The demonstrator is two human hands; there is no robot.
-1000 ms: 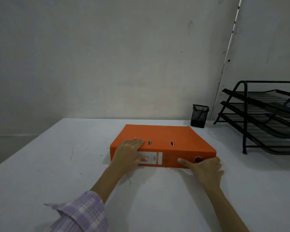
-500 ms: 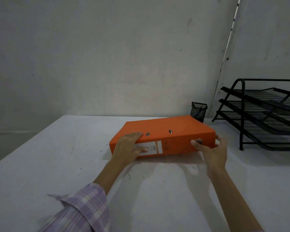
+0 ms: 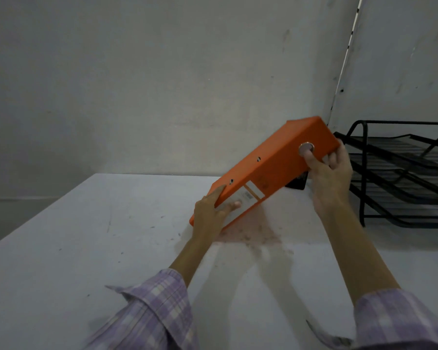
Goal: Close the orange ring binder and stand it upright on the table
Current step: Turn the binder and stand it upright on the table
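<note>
The closed orange binder [image 3: 271, 170] is tilting up off the table [image 3: 86, 236], its low end near the left hand [image 3: 210, 213] gripping it, the right hand [image 3: 329, 170] gripping the high end, so it is best lifting slowly while keeping that low end from sliding

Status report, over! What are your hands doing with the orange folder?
Left hand pins low end. Right hand lifts high end. Orange binder closed, tilted. Black tray rack close beside.
</note>
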